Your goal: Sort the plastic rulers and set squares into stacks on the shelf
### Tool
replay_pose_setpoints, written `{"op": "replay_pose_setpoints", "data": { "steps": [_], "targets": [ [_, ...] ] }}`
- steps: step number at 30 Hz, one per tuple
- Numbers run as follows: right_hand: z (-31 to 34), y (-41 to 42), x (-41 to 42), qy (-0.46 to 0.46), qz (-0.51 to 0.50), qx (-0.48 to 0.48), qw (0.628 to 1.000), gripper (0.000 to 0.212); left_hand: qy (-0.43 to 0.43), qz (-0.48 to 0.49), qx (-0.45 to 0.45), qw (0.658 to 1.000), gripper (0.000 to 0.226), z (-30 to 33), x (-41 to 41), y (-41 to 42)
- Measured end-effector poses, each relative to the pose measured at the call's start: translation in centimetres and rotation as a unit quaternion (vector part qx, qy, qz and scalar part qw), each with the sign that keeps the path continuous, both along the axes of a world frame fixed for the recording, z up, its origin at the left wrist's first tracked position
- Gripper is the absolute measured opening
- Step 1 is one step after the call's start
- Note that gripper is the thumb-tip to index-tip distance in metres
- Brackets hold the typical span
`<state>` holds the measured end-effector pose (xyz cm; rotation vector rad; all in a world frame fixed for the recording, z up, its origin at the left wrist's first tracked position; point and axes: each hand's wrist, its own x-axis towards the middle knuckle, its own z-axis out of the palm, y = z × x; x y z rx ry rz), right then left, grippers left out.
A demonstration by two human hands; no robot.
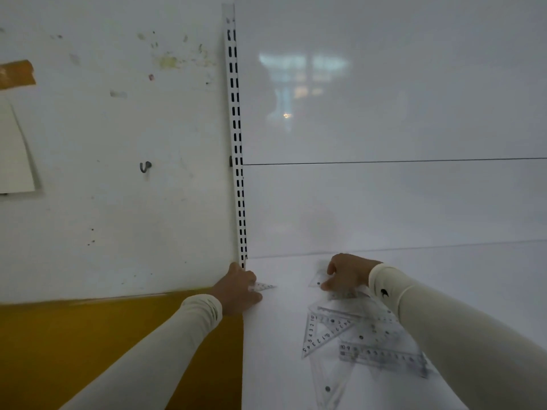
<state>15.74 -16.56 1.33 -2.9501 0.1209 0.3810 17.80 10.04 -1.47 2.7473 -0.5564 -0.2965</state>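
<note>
The rulers and set squares are clear plastic printed with dark numbers and scale marks, so thin and see-through that the white shelf (458, 291) shows through them. A loose pile (355, 341) lies on the shelf near its front, under the right forearm: one small set square (318, 332) with a numbered edge, a straight ruler (384, 356) across the heap, and a longer triangle (328, 383) pointing toward the camera. The left hand (236, 288), by the slotted upright (236, 143) at the shelf's left rear corner, curls its fingers round a small set square (263, 287) whose tip pokes out to the right. The right hand (346, 273) pinches another clear piece (318, 279) behind the pile, fingers bent down on it.
</note>
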Motion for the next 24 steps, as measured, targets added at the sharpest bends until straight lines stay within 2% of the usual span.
{"op": "replay_pose_setpoints", "data": {
  "steps": [2,4,7,10,12,19,24],
  "targets": [
    [-0.1,-0.2,0.3,0.009,-0.013,-0.003,1.0,0.055,-0.002,0.001,-0.007,1.0,0.048,-0.2,0.0,0.2],
    [-0.2,-0.3,0.6,0.001,-0.023,0.007,1.0,0.038,-0.009,-0.001,-0.012,1.0,0.051,-0.4,0.1,0.3],
    [0.1,-0.3,0.5,0.009,-0.025,0.013,1.0,0.041,-0.006,-0.004,-0.021,1.0,0.055,-0.5,0.1,0.6],
    [0.2,-0.2,0.3,-0.008,-0.025,0.04,0.999,0.063,0.002,-0.002,-0.024,1.0,0.058,-0.4,0.0,0.9],
    [-0.1,0.1,0.2,-0.028,-0.012,0.047,0.998,0.062,0.003,-0.003,-0.023,1.0,0.059,-0.3,-0.2,1.0],
    [-1.5,1.4,0.3,-0.066,0.058,-0.016,0.996,0.061,0.001,-0.01,-0.027,1.0,0.056,0.2,-0.6,1.6],
    [-1.9,1.9,0.7,-0.064,0.064,0.027,0.996,0.063,0.002,0.005,-0.034,0.999,0.054,0.5,-1.4,2.4]
  ]
}}
